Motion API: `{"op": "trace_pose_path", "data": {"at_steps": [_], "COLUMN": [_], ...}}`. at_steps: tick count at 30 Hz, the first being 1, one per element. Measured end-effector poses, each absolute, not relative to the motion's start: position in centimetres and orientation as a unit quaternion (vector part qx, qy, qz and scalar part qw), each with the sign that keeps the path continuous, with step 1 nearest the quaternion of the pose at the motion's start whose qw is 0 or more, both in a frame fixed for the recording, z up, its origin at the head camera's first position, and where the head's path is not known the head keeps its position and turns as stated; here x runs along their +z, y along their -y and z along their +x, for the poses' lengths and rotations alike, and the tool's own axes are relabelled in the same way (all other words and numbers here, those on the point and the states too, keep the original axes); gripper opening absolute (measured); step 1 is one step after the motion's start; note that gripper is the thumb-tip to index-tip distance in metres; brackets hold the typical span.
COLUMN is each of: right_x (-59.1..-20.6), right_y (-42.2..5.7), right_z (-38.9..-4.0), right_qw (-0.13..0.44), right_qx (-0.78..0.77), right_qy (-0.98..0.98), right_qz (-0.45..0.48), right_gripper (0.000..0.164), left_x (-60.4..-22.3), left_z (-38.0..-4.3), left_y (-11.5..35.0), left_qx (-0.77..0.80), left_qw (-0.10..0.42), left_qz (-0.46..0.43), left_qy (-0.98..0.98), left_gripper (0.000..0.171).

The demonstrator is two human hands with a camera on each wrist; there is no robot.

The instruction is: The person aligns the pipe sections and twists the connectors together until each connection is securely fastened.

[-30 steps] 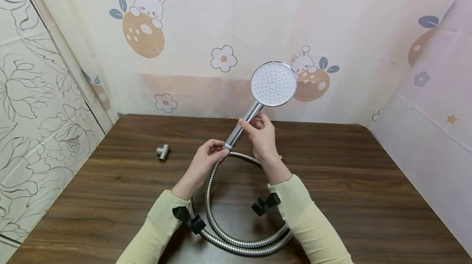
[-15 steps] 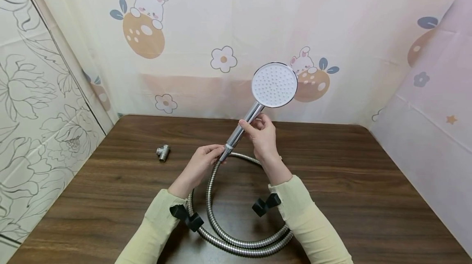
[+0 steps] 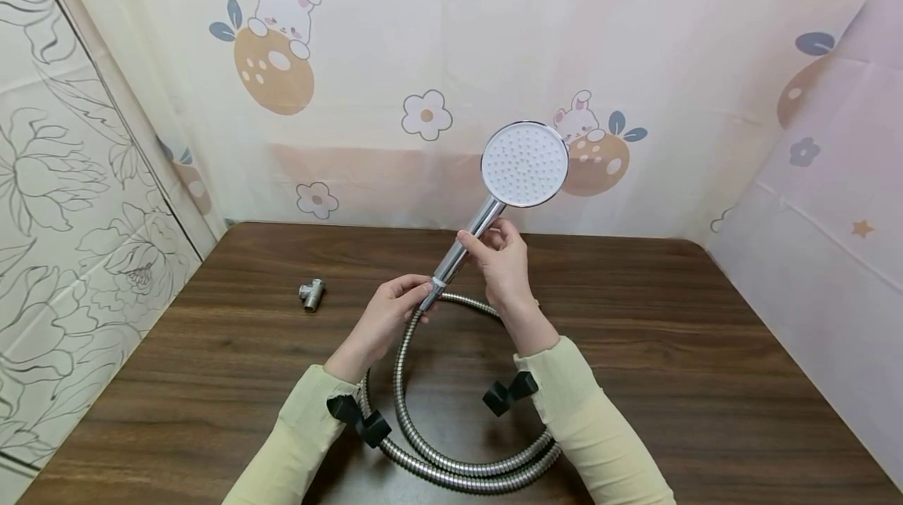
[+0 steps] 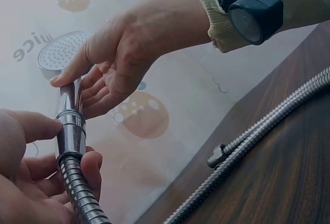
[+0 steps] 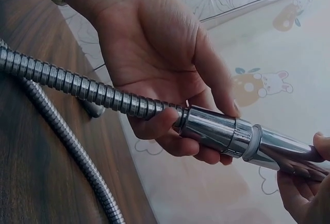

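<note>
A chrome hand shower [image 3: 524,164] with a white round spray face is held tilted above the table. My right hand [image 3: 505,266] grips its handle [image 3: 449,260], thumb in front and fingers behind. At the handle's lower end, my left hand [image 3: 384,321] pinches the tapered chrome hose nut [image 5: 210,128] between thumb and fingers. A pale ring [image 5: 252,142] shows between nut and handle in the right wrist view. From the nut, the ribbed metal shower hose [image 3: 400,379] runs down into a coil on the table. How far the nut is threaded on is hidden.
A small chrome tee fitting [image 3: 311,294] lies on the dark wooden table [image 3: 233,356], left of the hands. The hose's other end fitting [image 4: 216,156] lies on the tabletop. Printed cloth [image 3: 451,34] hangs behind the table. Black wrist cameras [image 3: 360,420] sit on both sleeves.
My left fingers drew back slightly along the hose nut, then the thumb came forward onto it again. The right hand and hand shower have stayed nearly still.
</note>
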State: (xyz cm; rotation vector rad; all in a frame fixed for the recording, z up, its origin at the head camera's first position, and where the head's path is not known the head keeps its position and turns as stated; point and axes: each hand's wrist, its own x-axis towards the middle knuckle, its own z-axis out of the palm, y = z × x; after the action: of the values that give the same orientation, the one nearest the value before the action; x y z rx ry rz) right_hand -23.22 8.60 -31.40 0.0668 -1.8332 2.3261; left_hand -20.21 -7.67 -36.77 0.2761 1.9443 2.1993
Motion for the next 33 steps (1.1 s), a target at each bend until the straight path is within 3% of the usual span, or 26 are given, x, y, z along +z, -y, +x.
{"op": "trace_pose_path", "data": {"at_steps": [26,33], "right_x": [-31.33,-31.33], "right_y": [-8.63,-8.43], "right_z": [-23.20,-23.15], "right_qw": [0.079,0.077], "right_qx": [0.788,0.788], "right_qy": [0.610,0.611], "right_qz": [0.028,0.021], "right_gripper": [0.029,0.029], "left_x": [-37.13,-36.44], "left_z": [-20.11,-19.85], "left_y": [7.05,7.22], "left_qx": [0.757,0.730], "left_qw": [0.042,0.079], "left_qz": [0.082,0.074], "left_qy": [-0.647,-0.675], "left_gripper": [0.024,0.027]}}
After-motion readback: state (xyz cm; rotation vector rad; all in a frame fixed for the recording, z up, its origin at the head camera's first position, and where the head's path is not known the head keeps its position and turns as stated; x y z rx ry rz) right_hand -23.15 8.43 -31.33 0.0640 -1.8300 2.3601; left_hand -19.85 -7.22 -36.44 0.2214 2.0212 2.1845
